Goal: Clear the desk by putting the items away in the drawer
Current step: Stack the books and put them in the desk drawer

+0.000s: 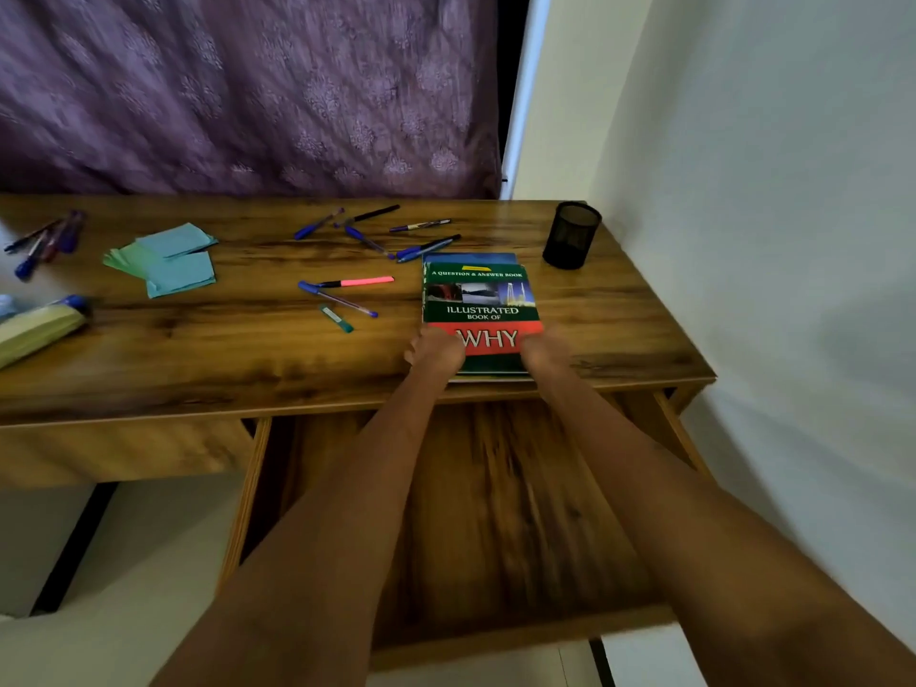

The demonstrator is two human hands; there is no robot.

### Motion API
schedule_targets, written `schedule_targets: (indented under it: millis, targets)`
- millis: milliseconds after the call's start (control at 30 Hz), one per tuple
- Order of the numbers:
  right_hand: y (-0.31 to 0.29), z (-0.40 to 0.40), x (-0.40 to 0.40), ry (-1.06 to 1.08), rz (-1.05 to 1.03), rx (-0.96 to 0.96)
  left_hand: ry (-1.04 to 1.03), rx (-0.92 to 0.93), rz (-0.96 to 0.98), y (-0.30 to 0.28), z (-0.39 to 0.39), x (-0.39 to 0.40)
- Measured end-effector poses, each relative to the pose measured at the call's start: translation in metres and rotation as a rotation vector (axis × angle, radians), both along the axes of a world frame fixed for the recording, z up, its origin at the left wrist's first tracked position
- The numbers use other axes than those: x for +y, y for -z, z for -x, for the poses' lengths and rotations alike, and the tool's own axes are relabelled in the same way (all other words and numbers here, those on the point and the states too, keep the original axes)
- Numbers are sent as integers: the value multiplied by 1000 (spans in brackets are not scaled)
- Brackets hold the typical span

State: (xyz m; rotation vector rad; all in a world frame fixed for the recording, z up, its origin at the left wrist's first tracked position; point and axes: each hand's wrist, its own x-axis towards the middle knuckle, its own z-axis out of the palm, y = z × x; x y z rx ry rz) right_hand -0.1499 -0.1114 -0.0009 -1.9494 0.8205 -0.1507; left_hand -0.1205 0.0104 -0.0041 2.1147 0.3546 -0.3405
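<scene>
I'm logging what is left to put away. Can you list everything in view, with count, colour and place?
Book stack: at least two, green and red cover on top, desk front right.
Pen holder: one, black mesh, back right corner.
Pens: about five, mostly blue, back centre.
Pink highlighter: one, centre, with a blue pen and a small teal item nearby.
Paper notes: several, blue and green, left of centre.
Pens at left edge: several, blurred.
Yellowish bundle: one, far left.
Drawer: one, wooden, open.
Left hand, right hand: on the book stack's near edge.
</scene>
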Motion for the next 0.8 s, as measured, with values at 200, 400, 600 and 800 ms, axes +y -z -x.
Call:
schedule_targets:
  millis: [200,400,600,800]
  targets:
    - [7,-28,-13,-38,-38,80,-72,47,-4,13,-34,1]
    - [4,-31,-26,12,-210,95,-124,151,295,20,-48,18]
    - [0,-14,-13,3,-346,105,-58,206,444,-6,-11,39]
    - [20,17,-14,49,-359,142,-63,195,588,-5,42,61]
